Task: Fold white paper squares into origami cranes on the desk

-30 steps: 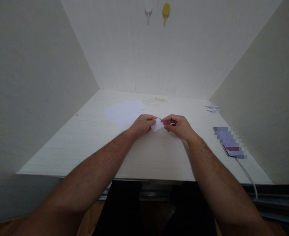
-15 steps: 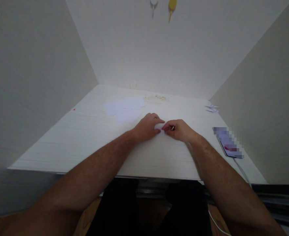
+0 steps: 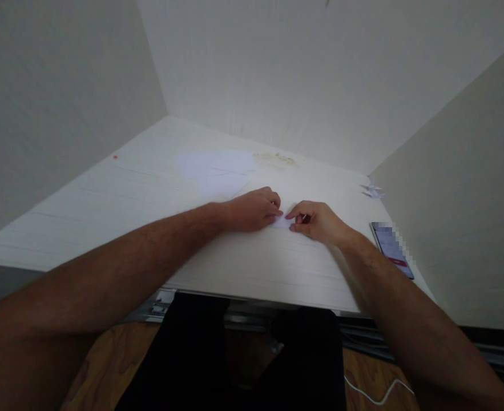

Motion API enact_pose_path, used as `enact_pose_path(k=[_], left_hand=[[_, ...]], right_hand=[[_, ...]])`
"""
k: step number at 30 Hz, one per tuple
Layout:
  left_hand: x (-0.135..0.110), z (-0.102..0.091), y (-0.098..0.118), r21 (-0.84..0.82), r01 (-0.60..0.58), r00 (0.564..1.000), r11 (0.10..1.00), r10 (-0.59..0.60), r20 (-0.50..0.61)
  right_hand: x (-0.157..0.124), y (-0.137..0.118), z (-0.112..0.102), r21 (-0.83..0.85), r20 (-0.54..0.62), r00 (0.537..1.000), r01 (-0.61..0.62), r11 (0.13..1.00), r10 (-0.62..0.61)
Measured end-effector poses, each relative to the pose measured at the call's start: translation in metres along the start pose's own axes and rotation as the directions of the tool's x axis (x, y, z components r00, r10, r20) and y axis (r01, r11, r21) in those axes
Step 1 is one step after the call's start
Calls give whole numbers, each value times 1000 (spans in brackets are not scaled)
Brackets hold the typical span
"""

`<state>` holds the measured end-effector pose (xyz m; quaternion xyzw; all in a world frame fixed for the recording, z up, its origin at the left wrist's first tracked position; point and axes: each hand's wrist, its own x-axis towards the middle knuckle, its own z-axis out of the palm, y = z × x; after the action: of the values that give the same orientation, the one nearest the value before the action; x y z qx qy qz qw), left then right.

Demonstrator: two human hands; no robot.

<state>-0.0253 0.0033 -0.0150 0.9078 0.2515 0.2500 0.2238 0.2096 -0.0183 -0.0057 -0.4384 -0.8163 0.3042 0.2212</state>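
A small piece of white paper [image 3: 281, 222] lies on the white tabletop between my two hands. My left hand [image 3: 255, 209] is closed, its curled fingers and thumb at the paper's left side. At the right edge of the paper is my right hand [image 3: 318, 221], with index finger and thumb bent toward each other around that edge. Its other fingers are curled in. The paper's folds are too faint to make out, and the fingertips partly cover it.
Several loose white sheets [image 3: 221, 171] lie farther back on the left. A folded white paper shape [image 3: 372, 190] sits by the right wall, with a phone [image 3: 391, 248] nearer me. A brownish stain [image 3: 277, 159] marks the table's back, and a small red spot [image 3: 115, 157] its left side.
My view has tilted and shifted. My left hand has curled its fingers in more, and my right finger and thumb have moved slightly apart, showing more of the small paper.
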Motion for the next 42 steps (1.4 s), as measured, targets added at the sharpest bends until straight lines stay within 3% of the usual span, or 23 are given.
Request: enact_pose_path(k=[4,8,12,16,19,23,30,35,42], left_hand=[[0,1,4,-97,53,998,994,-50,27],[3,3,3,-227,147,988,963,-155,-16],[5,7,1,-219,108,993,970,-115,-17],[6,7,4,-36,129,991,991,-128,33],[6,7,7,99,101,992,990,-108,69],[7,8,6,137,105,992,985,-113,56],[8,7,4,39,137,990,990,-138,17],[9,9,2,-51,147,988,988,-149,-27],[9,16,1,-264,234,958,936,-268,-103]], right_hand=[[-2,-1,-1,-19,-35,999,1,1000,-2],[-4,-4,-2,19,-36,999,-15,1000,16],[-4,-9,-3,88,-30,998,-47,995,50],[-3,-11,-2,89,-2,993,-121,989,121],[-2,-8,-1,43,1,994,-106,993,106],[-1,-2,-3,2,41,996,-84,997,83],[11,-2,-6,63,100,988,-127,990,120],[22,-1,-8,153,70,979,-202,967,193],[32,2,-7,162,69,965,-261,952,253]])
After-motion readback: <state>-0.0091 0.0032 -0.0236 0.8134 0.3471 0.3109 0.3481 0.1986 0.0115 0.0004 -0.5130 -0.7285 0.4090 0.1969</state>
